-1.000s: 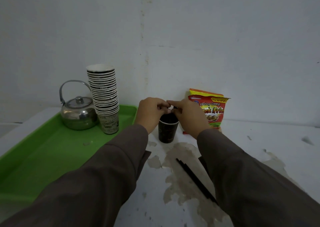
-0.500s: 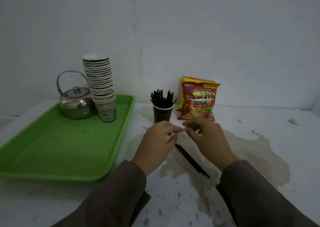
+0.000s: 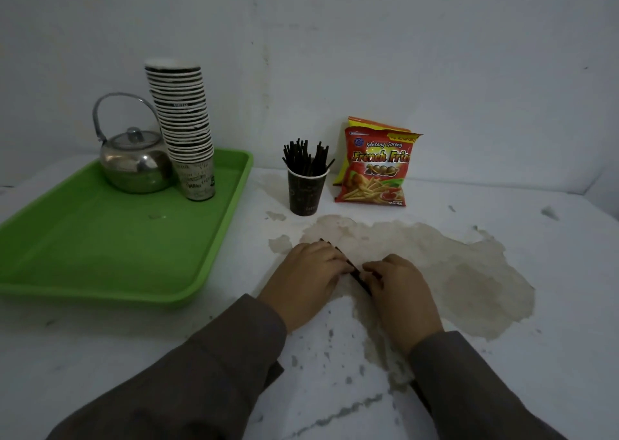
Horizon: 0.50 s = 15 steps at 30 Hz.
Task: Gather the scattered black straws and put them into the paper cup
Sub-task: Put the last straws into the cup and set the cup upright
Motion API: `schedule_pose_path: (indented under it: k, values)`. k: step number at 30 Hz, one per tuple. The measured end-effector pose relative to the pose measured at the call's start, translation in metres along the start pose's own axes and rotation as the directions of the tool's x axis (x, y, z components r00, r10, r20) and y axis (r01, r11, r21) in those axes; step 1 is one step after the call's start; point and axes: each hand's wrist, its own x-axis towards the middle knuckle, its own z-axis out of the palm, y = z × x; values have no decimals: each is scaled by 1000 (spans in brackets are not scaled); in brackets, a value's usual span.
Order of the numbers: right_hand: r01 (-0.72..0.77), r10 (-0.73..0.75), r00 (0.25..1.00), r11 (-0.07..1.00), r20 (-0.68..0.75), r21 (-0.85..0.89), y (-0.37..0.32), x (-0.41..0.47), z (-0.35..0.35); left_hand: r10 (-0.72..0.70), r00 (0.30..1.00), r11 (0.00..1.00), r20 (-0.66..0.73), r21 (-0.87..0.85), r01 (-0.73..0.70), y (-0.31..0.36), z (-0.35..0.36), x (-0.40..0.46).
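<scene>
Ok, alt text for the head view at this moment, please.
Both hands, left hand and right hand, grip the last black straws lying on the stained white table. Behind stands a paper cup already holding straws, beside a snack bag and green tray.

Straws under the hands — mostly hidden

The loose black straws (image 3: 355,273) show only as short dark stretches between the left hand (image 3: 310,273) and right hand (image 3: 397,283); their number and the fingertips' grip cannot be told. Both sleeves and the green tray (image 3: 100,238) run off the frame's edges.
</scene>
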Motion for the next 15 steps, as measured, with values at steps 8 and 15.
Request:
schedule_pose_path:
  k: [8,15]
  values:
    - [-44,45,999,999,13,-15,-7,5,2,34,999,998,-8,61,-34,-3,3,3]
    - [-52,64,996,980,57,-190,-19,14,5,83,996,982,-27,172,-77,-1,3,2]
